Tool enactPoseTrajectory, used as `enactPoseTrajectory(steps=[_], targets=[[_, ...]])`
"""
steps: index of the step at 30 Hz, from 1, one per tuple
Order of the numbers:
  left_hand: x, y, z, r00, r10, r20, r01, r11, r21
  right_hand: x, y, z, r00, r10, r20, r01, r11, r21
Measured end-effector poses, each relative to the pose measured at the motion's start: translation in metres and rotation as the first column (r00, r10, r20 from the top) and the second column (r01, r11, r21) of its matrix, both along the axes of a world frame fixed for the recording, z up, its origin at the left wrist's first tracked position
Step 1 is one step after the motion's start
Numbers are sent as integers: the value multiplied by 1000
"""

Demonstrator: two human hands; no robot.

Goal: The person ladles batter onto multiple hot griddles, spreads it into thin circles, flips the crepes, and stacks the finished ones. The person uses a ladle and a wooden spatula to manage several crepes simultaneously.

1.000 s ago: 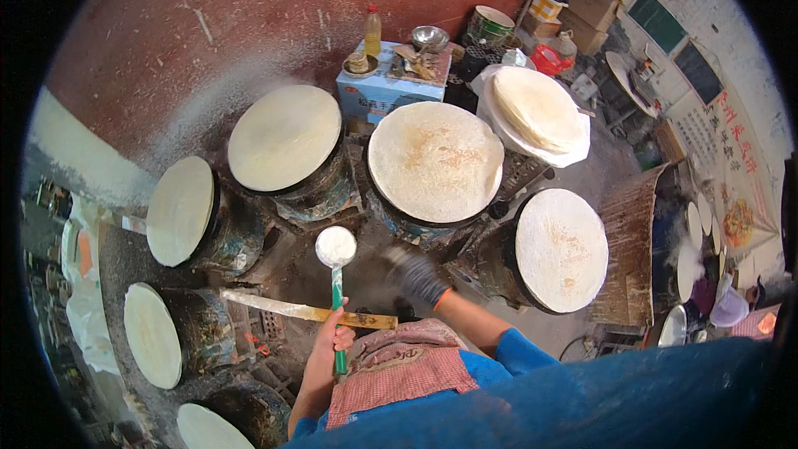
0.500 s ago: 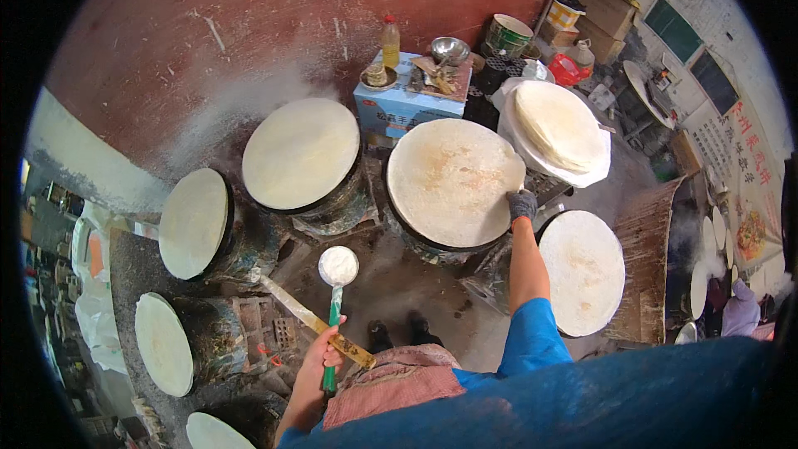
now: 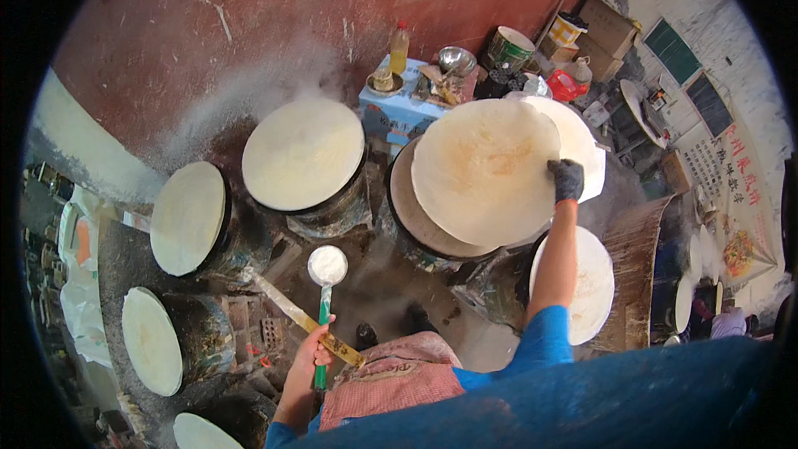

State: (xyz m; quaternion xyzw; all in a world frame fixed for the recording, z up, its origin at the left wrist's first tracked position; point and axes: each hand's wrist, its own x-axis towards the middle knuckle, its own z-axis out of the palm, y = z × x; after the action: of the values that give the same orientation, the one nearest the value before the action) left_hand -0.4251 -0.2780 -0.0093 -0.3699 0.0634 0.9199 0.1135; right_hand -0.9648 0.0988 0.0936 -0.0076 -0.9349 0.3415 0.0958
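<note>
Ladle (image 3: 325,306) points bowl end forward, long axis nearly straight ahead

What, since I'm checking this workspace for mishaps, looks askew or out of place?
The large pale flatbread is off-centre over a round griddle, baring the griddle's left side. The gloved right hand grips the flatbread's right edge, so it's probably handling, not a mishap.
</note>
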Motion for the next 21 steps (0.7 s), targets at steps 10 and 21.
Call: enactPoseTrajectory(steps=[10, 21], targets=[[-76, 59, -13, 978, 108, -176, -81, 985, 154, -159, 61, 177, 746, 225, -627, 350, 668, 656], [-125, 76, 10, 978, -134, 161, 184, 916, -355, -182, 64, -79, 841, 237, -487, 237, 647, 724]])
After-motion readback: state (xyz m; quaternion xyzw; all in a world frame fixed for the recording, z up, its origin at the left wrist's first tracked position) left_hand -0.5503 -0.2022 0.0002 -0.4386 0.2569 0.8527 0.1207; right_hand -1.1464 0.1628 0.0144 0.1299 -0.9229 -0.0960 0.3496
